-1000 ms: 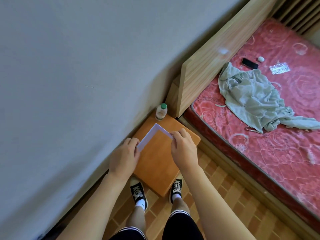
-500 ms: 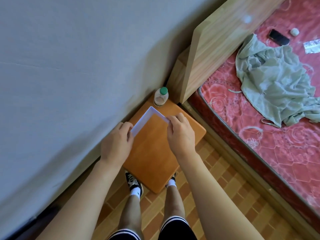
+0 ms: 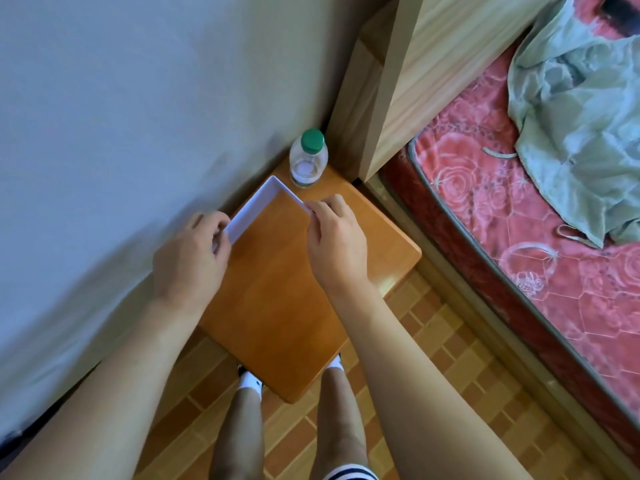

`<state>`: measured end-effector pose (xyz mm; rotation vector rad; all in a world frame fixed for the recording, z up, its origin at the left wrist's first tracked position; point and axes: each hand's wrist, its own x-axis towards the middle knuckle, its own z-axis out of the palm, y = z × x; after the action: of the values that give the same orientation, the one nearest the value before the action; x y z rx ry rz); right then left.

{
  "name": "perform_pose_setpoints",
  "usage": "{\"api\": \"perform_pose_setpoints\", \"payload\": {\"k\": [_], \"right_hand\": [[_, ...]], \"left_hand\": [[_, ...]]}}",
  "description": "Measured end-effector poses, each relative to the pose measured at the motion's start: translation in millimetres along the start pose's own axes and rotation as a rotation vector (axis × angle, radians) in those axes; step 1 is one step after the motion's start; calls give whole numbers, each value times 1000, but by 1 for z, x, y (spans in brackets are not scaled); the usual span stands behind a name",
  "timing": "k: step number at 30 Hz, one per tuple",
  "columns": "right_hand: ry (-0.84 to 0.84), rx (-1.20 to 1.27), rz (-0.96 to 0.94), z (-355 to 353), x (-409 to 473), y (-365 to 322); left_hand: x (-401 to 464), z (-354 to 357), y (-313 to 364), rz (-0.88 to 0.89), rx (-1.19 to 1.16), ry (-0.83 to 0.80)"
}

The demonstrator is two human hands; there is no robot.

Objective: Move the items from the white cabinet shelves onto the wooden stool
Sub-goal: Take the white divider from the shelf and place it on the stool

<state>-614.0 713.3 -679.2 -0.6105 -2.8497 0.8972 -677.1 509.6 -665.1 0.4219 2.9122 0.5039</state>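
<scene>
1. The white frame [image 3: 258, 206], an L-shaped angled white piece, is being held low over the far half of the wooden stool [image 3: 294, 306]; whether it is touching the stool top cannot be told.
2. One end of it is being gripped by the left hand [image 3: 188, 259], whose fingers are being kept curled round that end; the other end is being pinched by the fingertips of the right hand [image 3: 336, 240].
3. Its corner is being pointed toward a clear bottle [image 3: 308, 161] with a green cap, which is being left standing upright on the stool's far corner, just beyond the frame.
4. Farther off, a wooden headboard [image 3: 426, 64] is being seen beside a red mattress [image 3: 519, 237]; a pale green cloth [image 3: 581, 116] is being left crumpled on it.
</scene>
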Motion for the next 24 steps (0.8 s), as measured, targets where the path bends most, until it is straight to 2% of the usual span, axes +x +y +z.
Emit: {"api": "perform_pose_setpoints", "payload": {"k": [13, 24], "right_hand": [[18, 12, -19, 31, 13, 28], [78, -48, -31, 27, 13, 34]], "left_hand": [[19, 41, -14, 56, -58, 25], [7, 42, -13, 51, -84, 97]]}}
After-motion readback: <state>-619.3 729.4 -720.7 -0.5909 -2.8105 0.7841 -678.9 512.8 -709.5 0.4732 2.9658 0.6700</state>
